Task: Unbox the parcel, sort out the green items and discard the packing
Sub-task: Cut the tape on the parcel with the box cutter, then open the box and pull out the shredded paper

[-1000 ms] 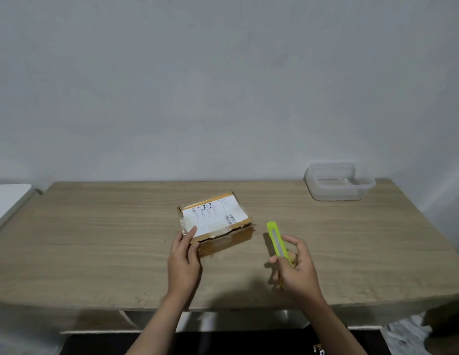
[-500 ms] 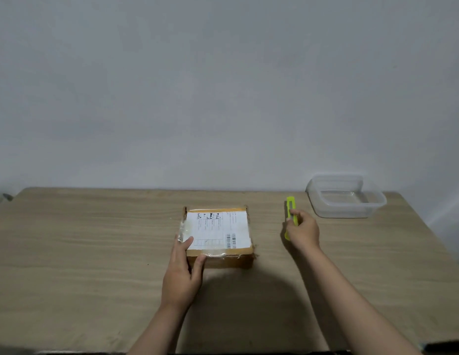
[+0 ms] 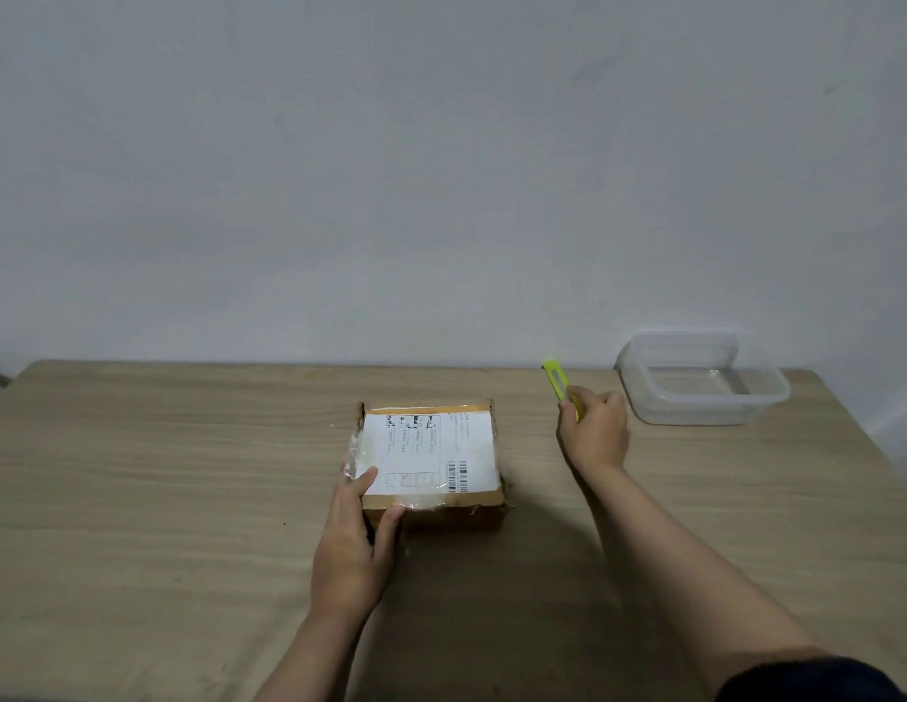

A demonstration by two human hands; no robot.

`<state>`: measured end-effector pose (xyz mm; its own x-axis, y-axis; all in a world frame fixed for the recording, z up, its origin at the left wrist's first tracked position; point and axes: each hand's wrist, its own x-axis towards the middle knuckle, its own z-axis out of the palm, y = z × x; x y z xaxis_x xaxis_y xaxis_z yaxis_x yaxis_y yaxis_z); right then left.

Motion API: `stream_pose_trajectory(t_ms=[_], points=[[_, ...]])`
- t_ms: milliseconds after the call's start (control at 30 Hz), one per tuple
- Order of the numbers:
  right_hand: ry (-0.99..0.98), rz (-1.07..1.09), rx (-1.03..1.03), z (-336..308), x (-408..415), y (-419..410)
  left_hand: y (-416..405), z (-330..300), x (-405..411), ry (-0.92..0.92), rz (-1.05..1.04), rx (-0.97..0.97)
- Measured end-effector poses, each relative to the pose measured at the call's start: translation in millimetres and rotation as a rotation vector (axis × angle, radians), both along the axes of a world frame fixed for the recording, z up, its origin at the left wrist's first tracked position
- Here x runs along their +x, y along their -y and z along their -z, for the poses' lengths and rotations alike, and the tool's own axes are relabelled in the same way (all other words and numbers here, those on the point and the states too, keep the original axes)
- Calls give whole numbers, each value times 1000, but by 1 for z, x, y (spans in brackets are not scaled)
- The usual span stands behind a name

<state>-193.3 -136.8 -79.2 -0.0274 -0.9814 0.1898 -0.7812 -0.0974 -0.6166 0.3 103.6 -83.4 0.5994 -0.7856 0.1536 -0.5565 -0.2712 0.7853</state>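
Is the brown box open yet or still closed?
Still closed. The box lies flat on the table, its labelled top down and covered with shiny clear tape, and nothing from inside shows.

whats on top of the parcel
On the parcel: a white shipping label under clear tape, and the left hand's thumb at its near left corner. The box is closed, so its contents are hidden.

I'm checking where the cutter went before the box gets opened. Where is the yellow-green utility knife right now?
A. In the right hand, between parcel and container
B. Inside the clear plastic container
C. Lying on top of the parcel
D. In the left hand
A: the right hand grips the utility knife over the table, left of the plastic container, while the left hand holds the parcel.
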Motion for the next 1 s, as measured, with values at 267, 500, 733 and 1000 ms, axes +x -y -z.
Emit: stream_pose_trajectory(t_ms=[267,500,733,1000], points=[[37,27,-4,3,-2,0,1,0,0,9,-18,-8],[297,-71,-38,-20,4,-41,2,4,2,40,10,-53],[434,-478,226,-32,18,-129,0,-9,-2,-154,-31,-69],[368,-488,154,-43,-8,-186,-34,-9,-12,-143,4,-96]])
